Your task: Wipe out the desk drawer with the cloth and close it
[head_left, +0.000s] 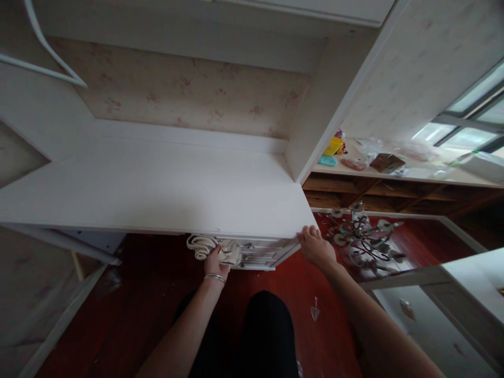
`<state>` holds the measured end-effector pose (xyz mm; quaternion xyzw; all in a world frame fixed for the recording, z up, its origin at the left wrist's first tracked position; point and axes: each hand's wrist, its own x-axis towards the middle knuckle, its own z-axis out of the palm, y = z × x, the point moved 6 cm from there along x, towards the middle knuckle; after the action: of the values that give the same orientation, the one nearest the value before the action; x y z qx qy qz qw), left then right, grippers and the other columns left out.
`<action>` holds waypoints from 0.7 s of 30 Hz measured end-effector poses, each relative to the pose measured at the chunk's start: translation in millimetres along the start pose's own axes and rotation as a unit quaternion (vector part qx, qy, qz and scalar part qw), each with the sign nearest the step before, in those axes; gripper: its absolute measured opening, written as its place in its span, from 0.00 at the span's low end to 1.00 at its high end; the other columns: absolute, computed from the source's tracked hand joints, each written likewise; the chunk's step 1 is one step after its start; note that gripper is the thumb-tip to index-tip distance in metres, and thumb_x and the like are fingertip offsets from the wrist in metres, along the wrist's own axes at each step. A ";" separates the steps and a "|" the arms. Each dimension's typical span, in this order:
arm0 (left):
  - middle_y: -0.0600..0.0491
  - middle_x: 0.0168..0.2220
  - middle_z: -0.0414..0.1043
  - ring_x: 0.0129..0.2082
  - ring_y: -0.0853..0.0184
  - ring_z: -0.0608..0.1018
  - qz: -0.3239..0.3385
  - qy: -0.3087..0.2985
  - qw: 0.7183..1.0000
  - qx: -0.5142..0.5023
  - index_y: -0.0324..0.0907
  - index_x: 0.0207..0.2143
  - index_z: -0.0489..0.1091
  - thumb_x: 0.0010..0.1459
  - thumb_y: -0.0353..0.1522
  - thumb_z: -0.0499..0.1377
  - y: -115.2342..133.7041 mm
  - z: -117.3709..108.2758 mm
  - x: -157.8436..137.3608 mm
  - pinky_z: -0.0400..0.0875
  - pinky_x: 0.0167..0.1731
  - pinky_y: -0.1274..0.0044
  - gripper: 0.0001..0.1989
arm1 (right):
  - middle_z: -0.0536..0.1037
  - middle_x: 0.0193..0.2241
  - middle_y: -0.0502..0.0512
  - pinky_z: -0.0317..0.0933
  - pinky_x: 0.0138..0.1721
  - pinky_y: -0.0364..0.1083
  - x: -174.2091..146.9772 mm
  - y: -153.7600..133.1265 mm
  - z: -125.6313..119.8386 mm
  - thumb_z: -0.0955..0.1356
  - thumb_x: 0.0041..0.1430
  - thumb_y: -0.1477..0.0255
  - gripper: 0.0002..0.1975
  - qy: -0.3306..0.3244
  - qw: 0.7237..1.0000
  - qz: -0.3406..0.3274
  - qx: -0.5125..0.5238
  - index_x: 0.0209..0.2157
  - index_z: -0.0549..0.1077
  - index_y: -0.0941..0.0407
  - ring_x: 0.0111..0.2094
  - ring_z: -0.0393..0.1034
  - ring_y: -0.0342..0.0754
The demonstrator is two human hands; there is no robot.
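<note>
My left hand (216,263), with a bracelet at its wrist, is closed on a folded, light striped cloth (203,247). The cloth is against the front of the white desk (189,184), just below the edge of its top. Behind and beside it show white drawers (263,252) with small dark handles. My right hand (315,245) rests at the desk's front right corner, its fingers bent over the edge of the top. Its thumb and the undersides of its fingers are hard to make out.
White shelving (331,100) rises above the desk. A chandelier (370,241) lies on the red floor (134,315) to the right. Beyond it, a low wooden shelf unit (394,191) carries a yellow item (334,146), a cardboard box (387,163) and plastic bags. A white cabinet (429,310) stands at lower right.
</note>
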<state>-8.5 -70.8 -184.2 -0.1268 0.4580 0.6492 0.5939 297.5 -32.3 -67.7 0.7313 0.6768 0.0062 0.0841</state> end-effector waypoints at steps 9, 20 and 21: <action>0.43 0.39 0.76 0.42 0.58 0.77 -0.159 -0.146 0.976 -0.031 0.35 0.39 0.72 0.52 0.29 0.58 -92.9 68.7 -70.1 0.72 0.43 0.65 0.12 | 0.57 0.59 0.69 0.63 0.45 0.52 -0.6 0.7 3.6 0.48 0.67 0.62 0.26 0.015 1.000 0.013 0.008 0.58 0.56 0.62 0.60 0.51 0.58; 0.50 0.27 0.70 0.24 0.68 0.75 -0.171 -0.053 0.984 0.009 0.38 0.29 0.66 0.46 0.27 0.58 -199.4 48.0 -7.6 0.71 0.29 0.74 0.05 | 0.52 0.63 0.67 0.56 0.54 0.54 -3.1 1.8 4.2 0.47 0.67 0.61 0.28 -0.024 0.997 0.033 0.061 0.62 0.52 0.62 0.63 0.45 0.58; 0.51 0.25 0.69 0.22 0.68 0.74 -0.166 -0.043 0.985 0.013 0.39 0.28 0.65 0.45 0.26 0.58 -193.6 39.0 0.8 0.71 0.28 0.74 0.05 | 0.52 0.63 0.67 0.56 0.54 0.54 -3.5 1.9 4.4 0.47 0.67 0.61 0.28 -0.022 0.997 0.031 0.061 0.62 0.52 0.62 0.63 0.45 0.58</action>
<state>177.9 -65.4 -249.4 -0.1653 0.4126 0.5408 0.7142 299.6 -36.4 -71.4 0.7560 0.6506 -0.0482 0.0542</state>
